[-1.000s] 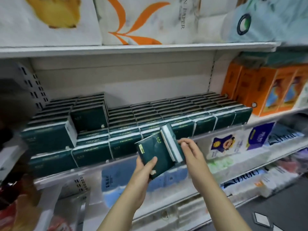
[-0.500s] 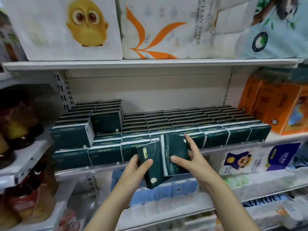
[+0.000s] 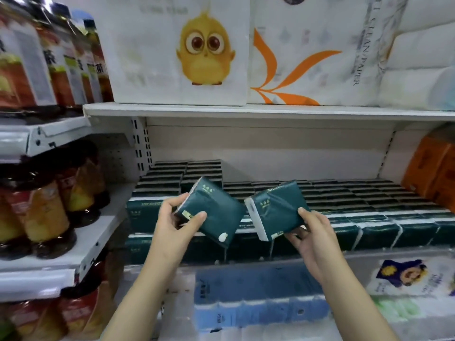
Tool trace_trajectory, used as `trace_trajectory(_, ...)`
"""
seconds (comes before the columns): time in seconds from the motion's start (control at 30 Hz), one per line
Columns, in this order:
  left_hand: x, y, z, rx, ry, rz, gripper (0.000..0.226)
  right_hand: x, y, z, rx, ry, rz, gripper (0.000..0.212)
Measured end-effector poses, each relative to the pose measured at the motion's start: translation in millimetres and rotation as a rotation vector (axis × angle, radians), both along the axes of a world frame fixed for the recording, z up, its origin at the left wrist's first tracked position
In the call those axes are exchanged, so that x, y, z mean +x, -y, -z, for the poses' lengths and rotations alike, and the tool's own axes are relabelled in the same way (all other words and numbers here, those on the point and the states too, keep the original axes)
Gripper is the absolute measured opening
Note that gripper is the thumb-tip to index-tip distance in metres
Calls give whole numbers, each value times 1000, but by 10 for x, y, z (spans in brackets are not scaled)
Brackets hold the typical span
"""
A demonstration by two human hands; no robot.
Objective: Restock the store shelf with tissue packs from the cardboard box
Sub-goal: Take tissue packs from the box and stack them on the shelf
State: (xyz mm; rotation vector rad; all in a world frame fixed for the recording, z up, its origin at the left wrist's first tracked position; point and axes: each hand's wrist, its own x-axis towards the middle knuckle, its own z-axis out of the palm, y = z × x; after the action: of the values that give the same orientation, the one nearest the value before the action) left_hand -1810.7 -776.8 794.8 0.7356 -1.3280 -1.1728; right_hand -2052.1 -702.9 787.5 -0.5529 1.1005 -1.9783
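Separately, left hand and right hand grip dark-green, white-ended tissue packs.

This is a shop aisle, a grocery or convenience store. White metal shelves hang in tiers on slotted uprights, the kind used for retail display. One tier is filled with many identical dark green tissue packs laid in neat rows, faces outward. Above them stand large wrapped toilet-paper bundles, one printed with a yellow chick, another with an orange leaf. The neighbouring bay to the left carries rows of bottled drinks. Orange boxes sit at the right, and blue-wrapped paper packs fill the tier below.
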Motion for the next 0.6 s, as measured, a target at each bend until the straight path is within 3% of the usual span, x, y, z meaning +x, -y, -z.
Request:
trace_trajectory(0.3, 462, 707, -253, 31, -20, -190, 40, 466, 716, 49, 64, -227, -38, 20)
trace_trajectory(0.43, 513, 911, -337, -8, 198, -228, 82, 675, 991, 86, 112, -345, -118, 21)
trace_trajectory(0.5, 534, 976, -386, -86, 247, -221, 73, 739, 1090, 119, 141, -459, -156, 25)
trace_trajectory(0.6, 572, 1065, -401, -143, 303, -212, 42, 772, 1166, 140, 298, -859, -118, 31)
